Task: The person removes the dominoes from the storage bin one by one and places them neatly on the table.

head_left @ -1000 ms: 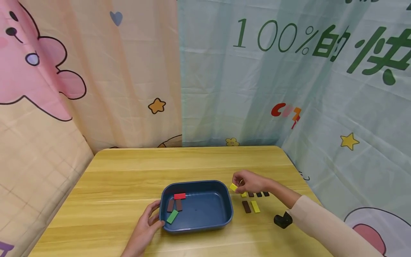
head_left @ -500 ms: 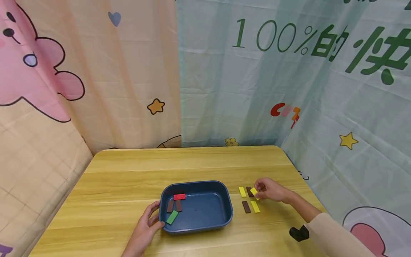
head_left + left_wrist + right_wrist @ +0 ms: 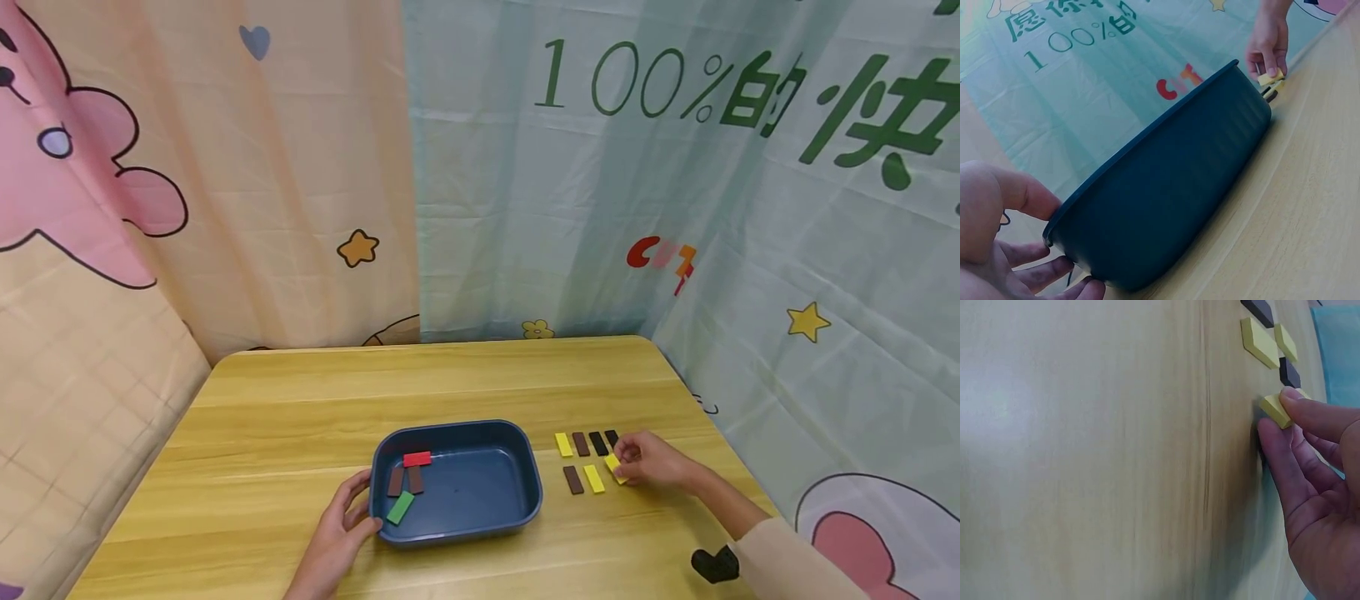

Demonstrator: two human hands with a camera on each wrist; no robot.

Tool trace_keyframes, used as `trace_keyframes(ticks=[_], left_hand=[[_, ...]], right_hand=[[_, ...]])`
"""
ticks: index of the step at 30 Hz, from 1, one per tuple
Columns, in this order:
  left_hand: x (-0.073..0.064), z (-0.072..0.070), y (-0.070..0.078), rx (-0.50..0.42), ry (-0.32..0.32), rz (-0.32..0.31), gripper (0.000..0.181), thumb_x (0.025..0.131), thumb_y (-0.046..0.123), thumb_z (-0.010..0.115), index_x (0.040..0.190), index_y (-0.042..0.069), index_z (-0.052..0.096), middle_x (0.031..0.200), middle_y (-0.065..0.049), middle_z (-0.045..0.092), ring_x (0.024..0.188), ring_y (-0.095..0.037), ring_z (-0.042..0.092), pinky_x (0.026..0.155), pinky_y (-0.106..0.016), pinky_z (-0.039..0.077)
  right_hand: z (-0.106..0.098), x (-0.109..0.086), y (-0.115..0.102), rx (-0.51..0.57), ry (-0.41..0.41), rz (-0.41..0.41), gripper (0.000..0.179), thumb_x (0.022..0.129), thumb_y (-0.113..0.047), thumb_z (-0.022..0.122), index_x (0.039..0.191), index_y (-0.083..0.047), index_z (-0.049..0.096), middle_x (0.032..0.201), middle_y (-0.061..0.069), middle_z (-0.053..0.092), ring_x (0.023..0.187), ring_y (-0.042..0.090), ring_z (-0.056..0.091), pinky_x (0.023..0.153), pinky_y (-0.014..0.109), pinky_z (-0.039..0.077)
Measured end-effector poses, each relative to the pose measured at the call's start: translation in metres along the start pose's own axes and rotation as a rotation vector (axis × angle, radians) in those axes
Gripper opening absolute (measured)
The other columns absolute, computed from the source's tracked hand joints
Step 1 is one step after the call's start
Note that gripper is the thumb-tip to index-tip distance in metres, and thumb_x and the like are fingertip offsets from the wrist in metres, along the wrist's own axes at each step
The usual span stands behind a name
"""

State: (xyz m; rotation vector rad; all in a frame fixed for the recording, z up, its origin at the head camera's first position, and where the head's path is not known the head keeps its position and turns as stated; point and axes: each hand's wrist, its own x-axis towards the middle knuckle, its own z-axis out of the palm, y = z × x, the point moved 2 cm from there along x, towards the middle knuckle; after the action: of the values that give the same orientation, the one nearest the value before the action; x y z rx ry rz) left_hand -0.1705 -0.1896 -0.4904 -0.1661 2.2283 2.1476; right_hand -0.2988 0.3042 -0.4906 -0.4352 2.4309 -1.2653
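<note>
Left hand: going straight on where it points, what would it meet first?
The blue tray, whose wall the left hand touches; beyond that wall, perhaps a brown block, though depth is unclear.

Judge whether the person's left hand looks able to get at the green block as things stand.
Probably yes: the green block lies uncovered in the open blue tray, near the end that the left hand holds. The hand would likely need to loosen its grip first.
</note>
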Motion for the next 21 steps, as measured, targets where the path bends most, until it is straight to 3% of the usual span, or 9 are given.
trace_keyframes(ticks=[5,12,21], left_hand=[[0.001,-0.003,-0.002,0.02,0.003,-0.021,0.066,0.092,-0.013,0.057,0.153,0.0,0.038,0.156,-0.028,0.035,0.137,-0.05,0.044,0.098,-0.038,0.052],[0.0,-0.003,-0.005,0.02,0.001,-0.016,0.066,0.092,-0.012,0.058,0.154,0.001,0.037,0.156,-0.028,0.035,0.137,-0.05,0.044,0.097,-0.037,0.053],[-0.001,-0.002,-0.003,0.021,0.0,-0.012,0.065,0.092,-0.011,0.058,0.153,0.002,0.038,0.156,-0.027,0.036,0.137,-0.05,0.044,0.098,-0.037,0.052]], right_hand=[[0.007,-0.003,0.0,-0.015,0.015,0.032,0.019,0.088,0.0,0.079,0.095,0.004,0.061,0.078,0.006,0.058,0.071,0.021,0.06,0.065,0.035,0.06],[0.011,-0.002,-0.004,-0.037,0.082,0.192,0.019,0.084,-0.001,0.082,0.087,0.0,0.064,0.075,0.007,0.061,0.063,0.018,0.059,0.059,0.032,0.056],[0.012,-0.004,-0.015,-0.124,0.144,0.298,0.022,0.081,-0.003,0.086,0.081,-0.003,0.064,0.073,0.007,0.061,0.06,0.017,0.058,0.056,0.028,0.054]])
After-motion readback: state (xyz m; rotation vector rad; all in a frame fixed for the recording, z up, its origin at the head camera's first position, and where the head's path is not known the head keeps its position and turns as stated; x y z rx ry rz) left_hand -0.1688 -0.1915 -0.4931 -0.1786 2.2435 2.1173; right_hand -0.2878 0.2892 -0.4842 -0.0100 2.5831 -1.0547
